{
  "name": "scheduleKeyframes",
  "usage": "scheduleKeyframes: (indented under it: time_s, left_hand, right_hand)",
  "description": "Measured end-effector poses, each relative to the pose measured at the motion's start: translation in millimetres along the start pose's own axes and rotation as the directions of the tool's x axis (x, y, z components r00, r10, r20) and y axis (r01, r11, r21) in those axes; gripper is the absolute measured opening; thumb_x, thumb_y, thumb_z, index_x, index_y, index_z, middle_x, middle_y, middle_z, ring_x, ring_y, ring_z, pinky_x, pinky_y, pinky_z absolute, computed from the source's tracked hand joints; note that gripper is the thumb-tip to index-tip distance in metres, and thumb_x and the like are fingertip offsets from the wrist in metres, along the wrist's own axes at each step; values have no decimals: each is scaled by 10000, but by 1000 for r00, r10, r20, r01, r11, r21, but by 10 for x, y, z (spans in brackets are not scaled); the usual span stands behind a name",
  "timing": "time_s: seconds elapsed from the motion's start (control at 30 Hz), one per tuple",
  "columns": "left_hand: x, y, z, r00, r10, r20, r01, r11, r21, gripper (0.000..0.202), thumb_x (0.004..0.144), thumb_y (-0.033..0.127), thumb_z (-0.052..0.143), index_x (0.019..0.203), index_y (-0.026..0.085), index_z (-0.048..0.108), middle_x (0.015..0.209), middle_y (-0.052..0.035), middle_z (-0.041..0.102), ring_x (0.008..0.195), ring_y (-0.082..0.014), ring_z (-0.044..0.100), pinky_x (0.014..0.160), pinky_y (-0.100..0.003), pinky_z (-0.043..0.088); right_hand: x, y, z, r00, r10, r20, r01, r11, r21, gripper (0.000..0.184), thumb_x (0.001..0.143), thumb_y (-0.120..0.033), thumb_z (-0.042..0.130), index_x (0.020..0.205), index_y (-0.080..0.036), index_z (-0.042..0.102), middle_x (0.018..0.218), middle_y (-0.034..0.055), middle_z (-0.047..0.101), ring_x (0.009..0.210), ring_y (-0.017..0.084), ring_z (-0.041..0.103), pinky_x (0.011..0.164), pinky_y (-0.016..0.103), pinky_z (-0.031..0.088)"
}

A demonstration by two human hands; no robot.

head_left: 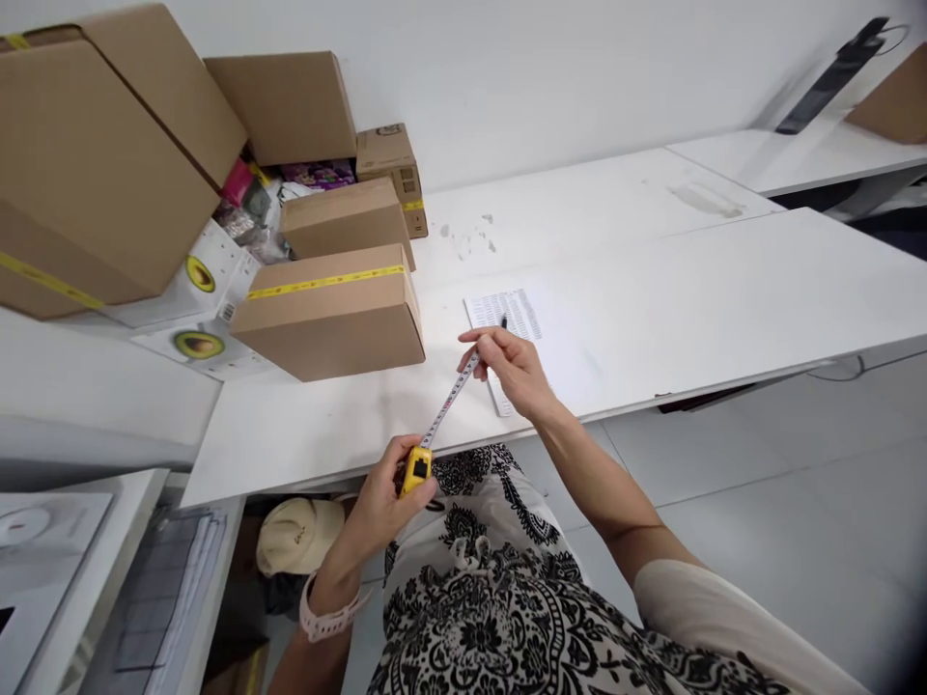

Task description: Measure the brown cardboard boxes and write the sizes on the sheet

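My left hand (395,487) is wrapped round the yellow case of a tape measure (416,470) just off the table's front edge. A length of white blade (450,403) runs from the case up to my right hand (511,369), whose thumb and fingers pinch its end. Beneath my right hand lies a printed sheet of paper (525,311), partly covered by it. The dark tip of a pen (504,321) shows just above the right fingers; the rest is hidden. To the left of the blade, a taped cardboard box (333,323) rests on the white table (652,290).
More cardboard boxes (340,217) and a large carton (94,164) crowd the table's left end, beside avocado-printed boxes (199,343). A dark bottle (832,77) stands at the far right. Below the table sit a beige cap (300,534) and a drawer unit (123,579).
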State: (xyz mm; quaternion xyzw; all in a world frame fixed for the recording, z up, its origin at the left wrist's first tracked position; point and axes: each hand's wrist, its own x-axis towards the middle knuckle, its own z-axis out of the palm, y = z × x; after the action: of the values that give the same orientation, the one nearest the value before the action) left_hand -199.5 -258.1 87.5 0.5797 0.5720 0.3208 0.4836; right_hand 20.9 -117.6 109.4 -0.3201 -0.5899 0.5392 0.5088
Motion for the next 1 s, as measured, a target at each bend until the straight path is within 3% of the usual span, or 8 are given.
scheduleKeyframes:
  time_s: [0.23,0.37,0.5,0.67,0.73,0.8,0.9,1.0]
  left_hand:
    - [664,175,228,967,250,-41,-243,962,127,981,803,303,714,1599,272,142,1155,-81,635,839,-167,622,779,-332,509]
    - [1152,251,391,921,376,-105,-341,906,251,956,803,299,685,1598,270,155,1036,-29,629,777,-153,601,743,-313,491]
    - [1716,273,539,892,436,-117,-341,821,459,907,788,269,693,1575,222,246,1104,-77,637,984,-243,597,848,-381,488]
    - [2367,257,764,907,418,-45,-288,695,659,794,806,152,616,1540,109,315,1208,-157,619,1152,-319,527,966,-446,457]
    - [2538,248,839,916,400,-30,-257,643,722,750,809,133,593,1518,89,353,1219,-167,610,1161,-332,520,981,-457,447]
    - [2651,244,892,925,379,-20,-228,598,768,712,816,132,579,1500,90,385,1223,-172,606,1166,-343,513,974,-465,445]
    - [2734,251,946,942,336,-4,-198,563,802,640,840,139,565,1466,113,433,1229,-179,604,1169,-350,511,962,-477,448]
    - [2736,270,1018,934,357,1,-207,539,817,522,860,136,549,1381,117,521,1278,-207,588,1235,-371,492,1034,-539,408]
  right_hand:
    - [-113,227,-57,964,-38,265,97,972,-215,356,965,-490,551,936,-206,764,1025,79,734,975,192,652,883,362,484]
    - [44,405,-335,995,-6,104,50,903,-427,345,961,-493,535,935,-208,726,986,79,741,897,198,658,798,344,482]
    - [399,623,-746,963,135,-232,-268,552,-790,272,930,-455,584,919,-190,645,836,77,716,761,221,638,715,341,441]
    - [649,781,-823,946,312,-84,-156,213,-964,276,896,-218,557,1162,-150,588,995,143,735,895,281,680,736,345,453]
    - [687,769,-895,945,327,-10,-96,248,-964,305,853,-130,537,1145,-144,621,963,134,742,894,274,687,759,349,468]
    - [716,722,-1090,948,318,6,-141,436,-889,288,829,-116,528,1078,-145,669,869,104,745,843,247,692,768,351,492]
    - [723,625,-1525,960,278,-26,-255,839,-480,289,848,-192,509,1056,-139,701,869,92,754,821,204,703,778,357,539]
    - [673,554,-1861,982,183,-42,-187,974,-127,316,842,-330,613,1098,-163,695,1014,104,754,925,201,704,852,392,553]
